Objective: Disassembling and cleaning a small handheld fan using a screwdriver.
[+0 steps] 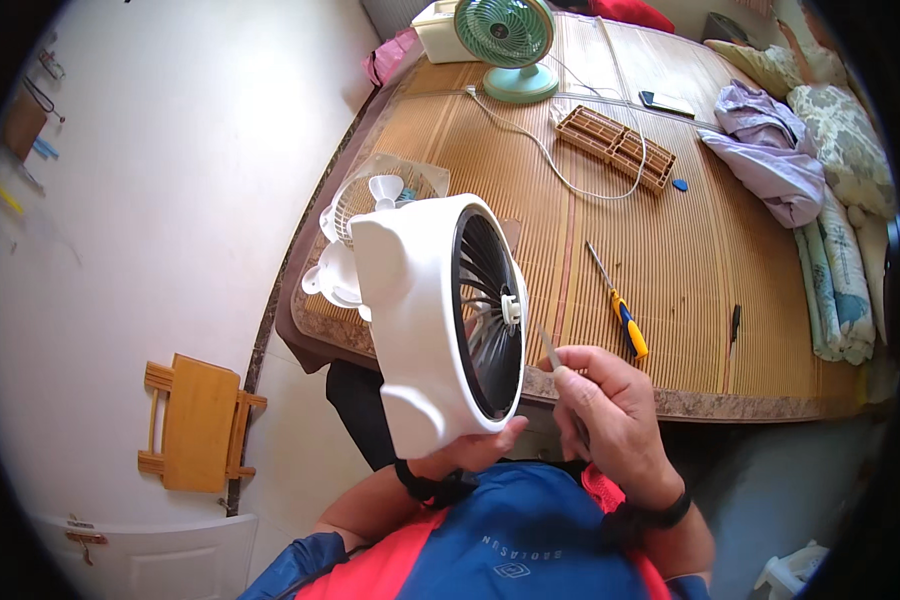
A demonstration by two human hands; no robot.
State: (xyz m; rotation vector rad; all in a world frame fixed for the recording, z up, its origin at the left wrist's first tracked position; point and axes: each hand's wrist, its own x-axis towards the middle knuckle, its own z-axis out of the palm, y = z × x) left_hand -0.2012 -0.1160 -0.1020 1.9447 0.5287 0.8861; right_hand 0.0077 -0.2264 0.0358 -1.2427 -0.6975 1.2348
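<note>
A white fan housing (410,330) with a black slatted grille (485,365) and a white hub is held tilted on its side by my left hand (495,440), gripping underneath. My right hand (610,410), right of the grille, grips a thin metal blade-like tool (550,346), its tip pointing up and left near the hub; its handle is hidden in my fingers. Behind the housing, white fan parts (335,275) and a round guard (360,205) lie on the mat. A yellow-and-blue screwdriver (630,325) and a smaller dark-handled tool (735,325) lie to the right.
The mat-covered surface (690,250) holds a green fan (525,85), white cable (580,190), brown plastic frame (615,145), phone (667,103) and bundled bedding (835,290). A folded wooden stool (195,420) is at lower left, near a white door (160,550).
</note>
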